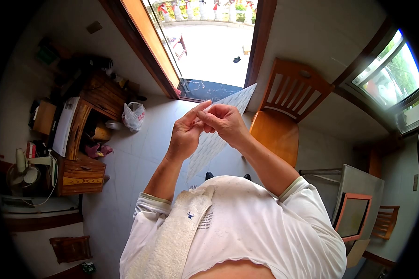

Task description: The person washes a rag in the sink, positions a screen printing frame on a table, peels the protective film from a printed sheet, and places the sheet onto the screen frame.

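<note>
Both hands meet in front of my chest, over a thin whitish sheet [209, 151] printed with rows of small grey marks. The sheet hangs slanted, one pointed corner toward the doorway and another down toward my shirt. My left hand [185, 135] is closed at the fingertips, with its index finger stretched past the other hand. Against it, my right hand [227, 124] pinches with thumb and bent fingers. Both seem to grip the sheet's upper edge, though the exact hold is hidden behind the fingers. A white towel [177, 232] hangs over my shirt.
An orange wooden chair [277, 135] stands close on the right. Farther right is a grey-topped table [358, 186] with a red-framed panel [354, 216]. A wooden cabinet [81, 174] and a plastic bag [133, 116] are on the left. Ahead, an open doorway shows a dark threshold [209, 89].
</note>
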### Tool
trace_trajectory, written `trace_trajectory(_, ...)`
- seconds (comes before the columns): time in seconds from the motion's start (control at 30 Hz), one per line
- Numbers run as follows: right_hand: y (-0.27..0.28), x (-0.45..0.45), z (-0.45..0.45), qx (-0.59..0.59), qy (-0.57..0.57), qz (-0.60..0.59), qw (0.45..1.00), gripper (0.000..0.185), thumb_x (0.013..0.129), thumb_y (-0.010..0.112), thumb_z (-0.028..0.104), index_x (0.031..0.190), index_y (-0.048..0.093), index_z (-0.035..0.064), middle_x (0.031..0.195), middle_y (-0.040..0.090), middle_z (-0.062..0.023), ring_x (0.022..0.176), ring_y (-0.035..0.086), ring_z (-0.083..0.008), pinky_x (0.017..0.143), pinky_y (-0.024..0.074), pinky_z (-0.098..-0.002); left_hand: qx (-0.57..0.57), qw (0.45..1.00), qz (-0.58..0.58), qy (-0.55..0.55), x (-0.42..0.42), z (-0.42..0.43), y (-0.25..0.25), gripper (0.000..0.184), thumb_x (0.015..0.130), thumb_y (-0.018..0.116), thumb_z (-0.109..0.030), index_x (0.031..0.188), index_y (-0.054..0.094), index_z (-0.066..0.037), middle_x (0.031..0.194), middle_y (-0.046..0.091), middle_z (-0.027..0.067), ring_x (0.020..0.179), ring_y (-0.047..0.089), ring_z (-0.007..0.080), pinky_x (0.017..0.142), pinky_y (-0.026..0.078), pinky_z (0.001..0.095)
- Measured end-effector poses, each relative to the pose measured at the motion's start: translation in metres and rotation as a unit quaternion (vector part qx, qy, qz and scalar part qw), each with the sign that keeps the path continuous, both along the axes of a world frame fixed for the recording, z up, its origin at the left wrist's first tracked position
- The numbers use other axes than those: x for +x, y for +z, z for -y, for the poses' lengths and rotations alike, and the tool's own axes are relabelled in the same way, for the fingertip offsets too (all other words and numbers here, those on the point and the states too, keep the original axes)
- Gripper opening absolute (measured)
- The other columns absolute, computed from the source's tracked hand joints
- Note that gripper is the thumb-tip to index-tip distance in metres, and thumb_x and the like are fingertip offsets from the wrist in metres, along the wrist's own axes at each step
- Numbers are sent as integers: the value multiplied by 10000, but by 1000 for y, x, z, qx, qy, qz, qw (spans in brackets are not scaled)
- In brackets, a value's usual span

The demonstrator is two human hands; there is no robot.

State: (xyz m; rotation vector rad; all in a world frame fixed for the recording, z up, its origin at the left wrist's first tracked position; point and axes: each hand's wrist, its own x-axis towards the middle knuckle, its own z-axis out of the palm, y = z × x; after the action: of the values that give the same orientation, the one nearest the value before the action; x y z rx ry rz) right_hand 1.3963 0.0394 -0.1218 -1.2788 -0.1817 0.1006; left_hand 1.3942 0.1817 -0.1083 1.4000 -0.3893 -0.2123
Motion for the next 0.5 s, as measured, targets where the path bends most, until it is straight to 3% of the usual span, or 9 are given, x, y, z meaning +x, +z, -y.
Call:
trace_trajectory(0.3, 0, 0, 0, 9, -6, 4, 1000, 274, 853, 659, 279, 831, 666, 6, 677, 629, -51, 608, 598, -93, 535, 471, -192, -36, 999, -3, -20, 2, 0, -4, 439, 879, 422, 91, 1277, 515, -69, 870, 597, 48, 744, 530, 87, 720, 493, 234)
trace_trajectory(0.5, 2, 3, 0, 12, 6, -19, 1000, 242, 854, 662, 243, 824, 663, 3, 658, 602, -34, 577, 539, -80, 526, 419, -191, -10, 1000, 15, -13, 4, 0, -4, 414, 881, 413, 71, 1258, 529, -59, 853, 585, 39, 723, 526, 80, 701, 492, 221)
